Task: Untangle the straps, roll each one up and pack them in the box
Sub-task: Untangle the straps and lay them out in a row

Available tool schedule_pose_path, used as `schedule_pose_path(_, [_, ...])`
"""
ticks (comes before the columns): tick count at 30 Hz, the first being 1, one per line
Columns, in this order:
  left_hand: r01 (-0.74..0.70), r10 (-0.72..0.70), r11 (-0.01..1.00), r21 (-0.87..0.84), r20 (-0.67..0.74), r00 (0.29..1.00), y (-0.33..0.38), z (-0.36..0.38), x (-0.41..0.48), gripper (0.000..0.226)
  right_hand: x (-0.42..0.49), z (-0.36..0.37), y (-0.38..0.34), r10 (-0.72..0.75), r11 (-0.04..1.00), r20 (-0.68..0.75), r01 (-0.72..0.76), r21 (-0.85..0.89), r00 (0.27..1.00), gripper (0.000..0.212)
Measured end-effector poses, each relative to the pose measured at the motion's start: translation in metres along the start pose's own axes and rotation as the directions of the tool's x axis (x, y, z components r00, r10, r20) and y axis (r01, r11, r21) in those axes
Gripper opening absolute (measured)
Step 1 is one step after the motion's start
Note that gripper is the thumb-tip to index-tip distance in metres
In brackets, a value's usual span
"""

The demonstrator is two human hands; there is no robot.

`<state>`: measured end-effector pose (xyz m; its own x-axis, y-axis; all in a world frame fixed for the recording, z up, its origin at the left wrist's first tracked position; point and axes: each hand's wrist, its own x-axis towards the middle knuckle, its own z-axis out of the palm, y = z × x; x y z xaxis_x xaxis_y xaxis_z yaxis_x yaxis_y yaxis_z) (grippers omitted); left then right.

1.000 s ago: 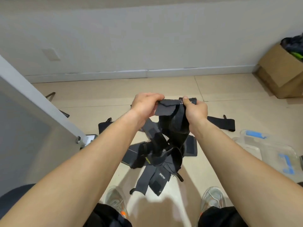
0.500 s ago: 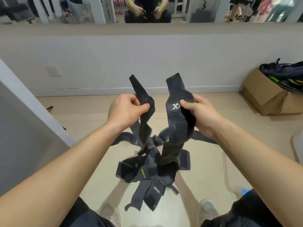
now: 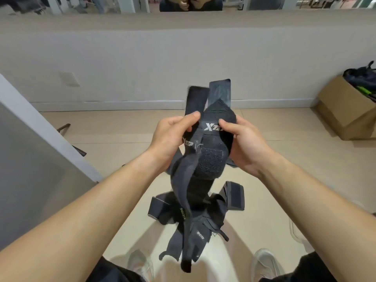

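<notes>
Where the two hands meet at chest height, one tangled bundle of black straps (image 3: 200, 176) hangs in the air above the tiled floor (image 3: 274, 180), clear of it, over the near middle between the person's two grey shoes (image 3: 140, 263). Long axis of the bundle: near vertical, top leaning slightly away from the person. Upper ends, count two: a black end (image 3: 196, 102) on the left and a greyer end (image 3: 220, 90) just beside it on the right, both pointing up toward the far wall (image 3: 142, 58). Lower ends: several tails pointing down at the floor; the number of separate straps in the knot cannot be counted. Printed logos visible, count four: two white, one yellow-green, one pale. One rectangular hook-and-loop patch faces the camera at mid-height. Left hand (image 3: 173, 137): thumb and curled fingers pinching the left strap just below its free end. Right hand (image 3: 244, 143): thumb pressed on the white logo, fingers wrapped behind the folded right strap. One open cardboard box (image 3: 345, 110) holding dark items stands at the floor's far right corner, well apart from the bundle.
</notes>
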<state>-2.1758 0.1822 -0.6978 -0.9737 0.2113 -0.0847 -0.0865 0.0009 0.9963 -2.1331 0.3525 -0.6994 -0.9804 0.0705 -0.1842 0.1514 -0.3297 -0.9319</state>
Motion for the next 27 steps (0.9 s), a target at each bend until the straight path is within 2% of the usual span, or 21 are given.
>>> schedule_pose_path(3, [0.002,-0.002,0.999,0.047,0.000,1.000,-0.003,-0.004,0.008,0.022,0.008,-0.007,0.002,-0.002,0.999,-0.094,-0.002,-0.042,0.996,0.019])
schedule_pose_path(7, [-0.007,0.004,0.986,0.169,0.019,1.000,-0.009,-0.009,0.013,0.040,0.013,-0.020,-0.002,-0.070,0.992,-0.256,0.041,-0.119,0.964,0.013])
schedule_pose_path(10, [-0.020,0.023,0.997,0.077,-0.035,0.999,-0.010,-0.011,0.016,0.047,0.012,-0.030,-0.009,-0.150,0.980,-0.349,0.092,-0.177,0.925,0.014])
schedule_pose_path(13, [0.015,-0.018,0.999,-0.029,-0.114,0.993,-0.006,-0.010,0.019,0.057,0.008,-0.038,-0.017,-0.293,0.938,-0.391,0.183,-0.294,0.872,0.013])
schedule_pose_path(16, [0.047,-0.066,0.990,-0.133,-0.142,0.988,0.000,-0.010,0.018,0.037,0.001,-0.038,-0.028,-0.393,0.888,-0.361,0.247,-0.388,0.846,0.013])
schedule_pose_path(18, [0.053,-0.065,0.990,-0.133,-0.086,0.994,0.004,-0.008,0.013,0.023,-0.004,-0.034,-0.031,-0.339,0.919,-0.308,0.243,-0.310,0.889,0.016])
schedule_pose_path(22, [0.049,-0.050,0.991,-0.126,-0.005,0.999,0.003,0.001,-0.001,0.017,-0.015,-0.015,-0.025,-0.223,0.967,-0.128,0.203,-0.151,0.966,0.019])
schedule_pose_path(25, [0.033,-0.032,0.996,-0.085,0.016,0.999,0.005,0.007,-0.009,0.020,-0.018,-0.004,-0.018,-0.194,0.972,-0.025,0.188,-0.143,0.981,0.016])
schedule_pose_path(27, [0.023,-0.020,0.996,-0.085,0.033,0.999,0.006,0.009,-0.014,0.021,-0.018,-0.001,-0.012,-0.186,0.966,-0.017,0.180,-0.187,0.982,0.014])
